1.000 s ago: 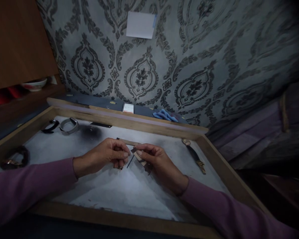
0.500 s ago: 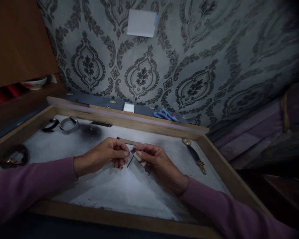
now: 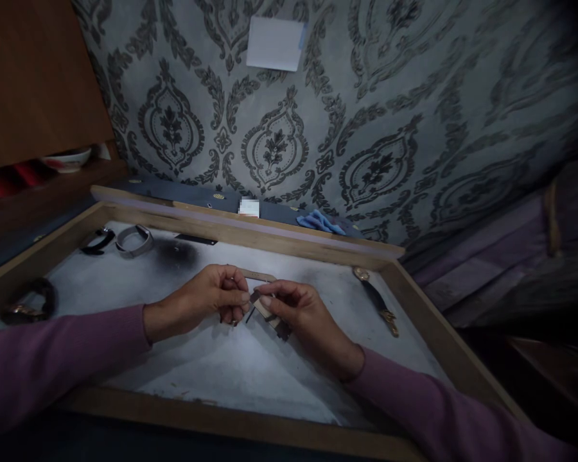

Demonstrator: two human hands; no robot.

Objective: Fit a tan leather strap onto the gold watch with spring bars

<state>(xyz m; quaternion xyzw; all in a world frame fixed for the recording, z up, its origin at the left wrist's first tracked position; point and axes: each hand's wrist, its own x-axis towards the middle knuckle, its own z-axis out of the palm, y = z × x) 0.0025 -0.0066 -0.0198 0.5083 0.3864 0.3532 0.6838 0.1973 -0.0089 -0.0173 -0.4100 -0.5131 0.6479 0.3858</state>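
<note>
Over the middle of the tray, my right hand [image 3: 301,311] grips a watch strap [image 3: 268,307], beige on the inside with a dark end, between thumb and fingers. My left hand [image 3: 224,295] is just to its left, thumb and forefinger pinched close to the strap's dark end. Whatever that pinch holds is too small to make out. A thin dark strip slants down between the two hands. Behind them lies another beige strap piece [image 3: 255,275], flat on the white surface and partly hidden by my left fingers.
The wooden-rimmed tray [image 3: 250,236] has a white base. A gold watch on a dark strap [image 3: 376,296] lies right; a dark watch [image 3: 29,305], a black one [image 3: 99,242] and a grey band [image 3: 133,242] lie left. A blue cloth [image 3: 320,221] sits beyond the rim.
The strap in my right hand has turned slightly, and the right fingers have shifted a little on it. My left hand stays almost in place, still pinched.
</note>
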